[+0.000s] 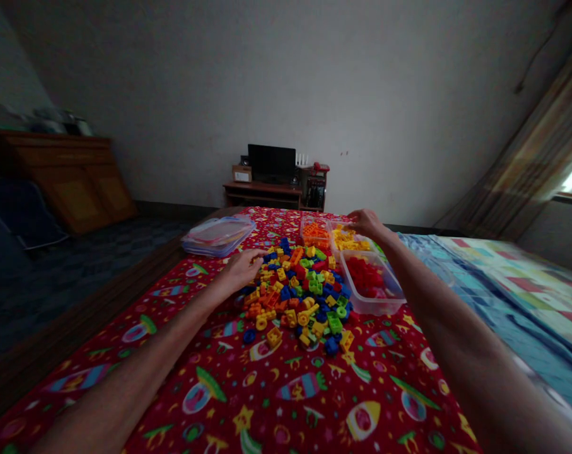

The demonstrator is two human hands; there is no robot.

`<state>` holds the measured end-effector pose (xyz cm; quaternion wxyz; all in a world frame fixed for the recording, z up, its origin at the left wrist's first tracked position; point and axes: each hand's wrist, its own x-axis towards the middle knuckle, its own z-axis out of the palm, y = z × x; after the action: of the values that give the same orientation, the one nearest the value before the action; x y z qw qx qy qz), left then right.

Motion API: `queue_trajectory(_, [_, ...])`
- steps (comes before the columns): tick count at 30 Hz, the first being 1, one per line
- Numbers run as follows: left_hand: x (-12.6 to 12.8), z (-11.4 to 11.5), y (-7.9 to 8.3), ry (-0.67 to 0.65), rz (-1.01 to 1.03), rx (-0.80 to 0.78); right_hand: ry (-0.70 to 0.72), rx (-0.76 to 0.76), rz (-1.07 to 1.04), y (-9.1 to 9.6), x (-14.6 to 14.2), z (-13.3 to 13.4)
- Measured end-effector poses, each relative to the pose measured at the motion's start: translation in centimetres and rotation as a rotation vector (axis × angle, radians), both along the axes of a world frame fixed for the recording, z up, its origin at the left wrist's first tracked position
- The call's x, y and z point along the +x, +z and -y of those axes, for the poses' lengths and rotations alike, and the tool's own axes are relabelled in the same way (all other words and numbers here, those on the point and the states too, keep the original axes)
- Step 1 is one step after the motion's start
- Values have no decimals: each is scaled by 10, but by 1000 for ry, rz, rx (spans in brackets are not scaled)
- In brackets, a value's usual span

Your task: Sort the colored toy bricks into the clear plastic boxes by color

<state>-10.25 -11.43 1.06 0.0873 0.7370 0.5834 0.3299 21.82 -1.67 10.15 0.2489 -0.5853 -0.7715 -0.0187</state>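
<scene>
A heap of mixed toy building bricks (292,293) in yellow, blue, orange, green and red lies on the red patterned cloth (286,416). At its left edge is my left hand (243,270), fingers curled together with the tips against blue bricks; what they hold, if anything, is hidden. My right hand (367,222) hovers over the clear box of yellow bricks (349,239), its fingers slightly apart and no brick visible in them. Beside that box stands one with orange bricks (315,233). Nearer to me, a larger clear box (378,307) contains red bricks (365,277).
Clear plastic lids (219,236) are stacked at the cloth's far left. A bed (494,284) adjoins on the right. Beyond the far edge stands a desk with a monitor (271,162), and a wooden cabinet (72,180) stands at left.
</scene>
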Motion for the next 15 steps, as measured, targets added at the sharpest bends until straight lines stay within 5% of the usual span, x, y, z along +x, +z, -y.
queue_trajectory(4, [-5,-4,-14,67,-129,-103,23,-108,-33,-6,-5,9])
queue_trajectory(9, [-2,-3,-23,75,-115,-250,264,-135,31,-16,-23,59])
queue_trajectory(15, [9,-2,-17,39,-88,-111,301,-162,431,-26,-40,124])
